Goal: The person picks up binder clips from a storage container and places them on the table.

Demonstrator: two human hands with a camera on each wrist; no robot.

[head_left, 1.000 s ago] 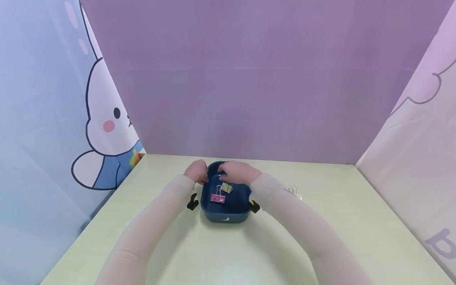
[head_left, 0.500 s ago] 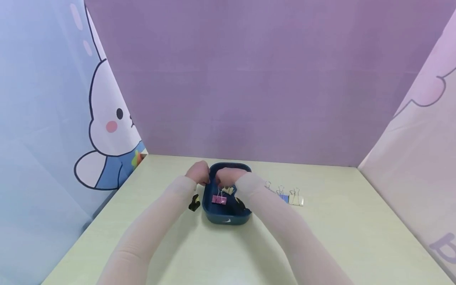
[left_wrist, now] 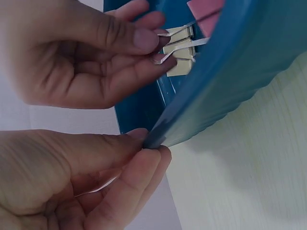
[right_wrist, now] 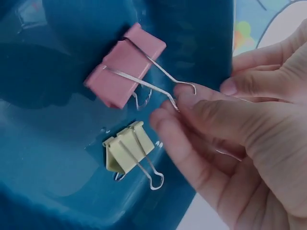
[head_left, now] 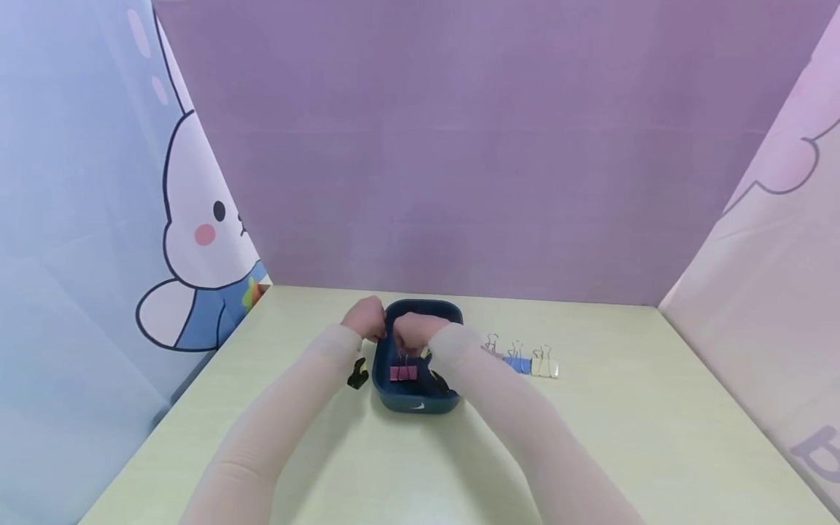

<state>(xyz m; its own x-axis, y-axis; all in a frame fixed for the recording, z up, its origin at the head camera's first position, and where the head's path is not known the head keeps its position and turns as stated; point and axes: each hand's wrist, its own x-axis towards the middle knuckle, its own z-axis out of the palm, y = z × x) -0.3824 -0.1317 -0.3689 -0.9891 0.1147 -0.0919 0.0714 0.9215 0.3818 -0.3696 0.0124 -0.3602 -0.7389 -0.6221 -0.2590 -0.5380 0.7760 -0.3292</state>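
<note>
A dark blue plastic box (head_left: 420, 405) stands on the table, a small pale logo on its near side. My left hand (head_left: 366, 319) pinches its left rim between thumb and fingers (left_wrist: 134, 167). Inside the box, my right hand (head_left: 413, 332) holds the wire handle of a pink binder clip (right_wrist: 127, 67) between thumb and fingertips. The clip's pink body stays low in the box, tilted in the right wrist view. Beside it lies a smaller pale yellow binder clip (right_wrist: 128, 148), untouched; in the head view the right hand and wrist hide most of it.
Right of the box, binder clips stand in a row: a blue one (head_left: 518, 364), a whitish one (head_left: 546, 368), and another partly behind the right sleeve (head_left: 491, 345). A purple backdrop (head_left: 459, 146) rises behind the table (head_left: 630, 408), with printed cloth at both sides.
My right hand has come down and toward me inside the box, and its fingers have closed on the pink clip's handle. The left hand keeps its place on the rim.
</note>
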